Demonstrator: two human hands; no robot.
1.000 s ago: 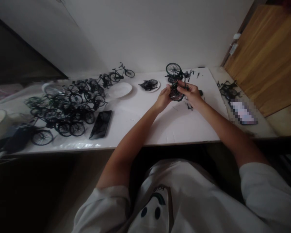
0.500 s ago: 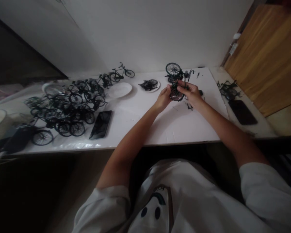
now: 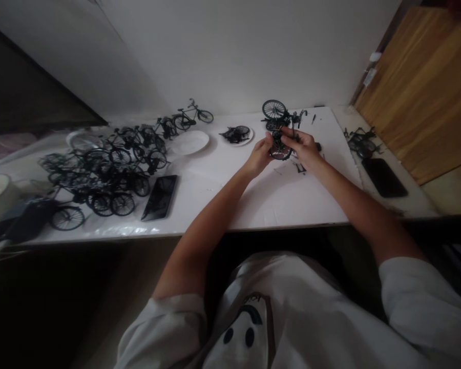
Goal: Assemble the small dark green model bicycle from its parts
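Between my hands is a small black model bicycle [image 3: 280,150], one spoked wheel hanging down toward the white table [image 3: 230,200]. My left hand [image 3: 260,154] closes on its left side, thumb up near the wheel's top. From the right, my right hand [image 3: 302,145] pinches the same bicycle with thumb and fingers; part of the frame is hidden behind the fingers. Just beyond my hands lie more black bicycle parts with a spoked wheel [image 3: 274,110]. Small loose parts [image 3: 300,167] rest below my right hand.
Many model bicycles [image 3: 115,169] crowd the table's left side, beside a phone [image 3: 160,197]. One bicycle [image 3: 193,115] stands near the wall. A white plate [image 3: 191,142] and a small dish with black wheels [image 3: 236,135] lie left of my hands. Another dark phone [image 3: 384,177] is at right.
Almost nothing differs. My left thumb has shifted slightly at the model bicycle; both hands stay on it in the same place.
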